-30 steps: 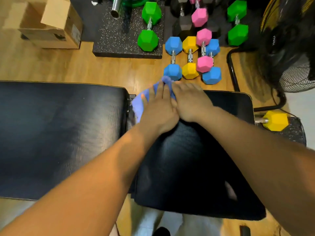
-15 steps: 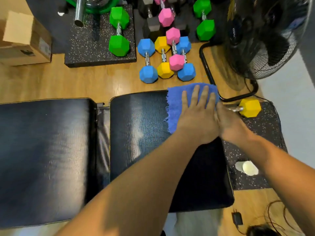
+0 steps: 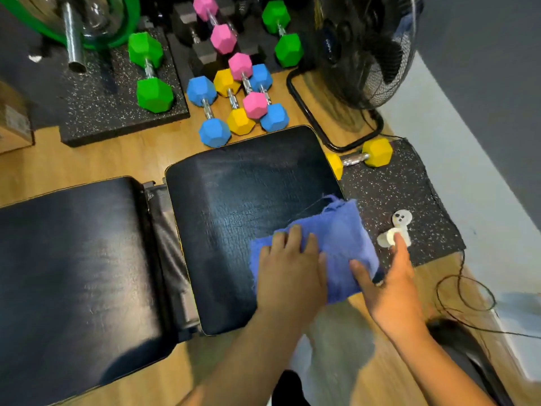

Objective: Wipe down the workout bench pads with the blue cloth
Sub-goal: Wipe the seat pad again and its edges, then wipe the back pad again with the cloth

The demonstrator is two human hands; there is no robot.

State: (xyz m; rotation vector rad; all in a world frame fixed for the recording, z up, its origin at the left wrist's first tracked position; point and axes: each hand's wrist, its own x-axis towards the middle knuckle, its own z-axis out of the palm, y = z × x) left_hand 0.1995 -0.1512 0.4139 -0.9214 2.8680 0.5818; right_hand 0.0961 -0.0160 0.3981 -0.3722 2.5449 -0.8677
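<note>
Left hand (image 3: 288, 273) lies flat, fingers spread, pressing the blue cloth (image 3: 342, 244) at the seat pad's (image 3: 248, 200) four-o'clock corner; right hand (image 3: 392, 285) open, thumb on the cloth's edge, gripping nothing

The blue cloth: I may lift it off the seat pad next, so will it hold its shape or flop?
Probably floppy: the blue cloth already drapes over the seat pad edge and wrinkles under the left hand. Its frayed far edge suggests thin, light fabric. It likely slides easily on the glossy pad, so pinch it rather than push.
</note>
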